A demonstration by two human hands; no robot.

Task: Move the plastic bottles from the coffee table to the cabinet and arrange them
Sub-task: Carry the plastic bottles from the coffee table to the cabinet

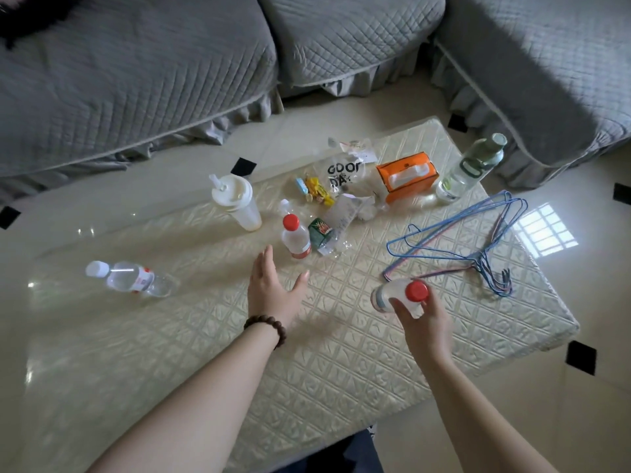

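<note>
The clear plastic bag [345,175] reads "GOOD DA", the rest hidden.

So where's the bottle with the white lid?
The white-capped bottle lies on its side at the left of the coffee table, well left of the open left hand, apart from everything else.

Soft, even daylight; a bright window reflection glares on the glossy pale tiled floor [546,233] at right; faint shadows under the arms; wide-angle bending at the edges; slight overall blur.

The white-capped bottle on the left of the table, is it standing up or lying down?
Lying down. The white-capped bottle rests on its side on the coffee table, cap pointing left, while the red-capped bottle nearby stands upright.
</note>
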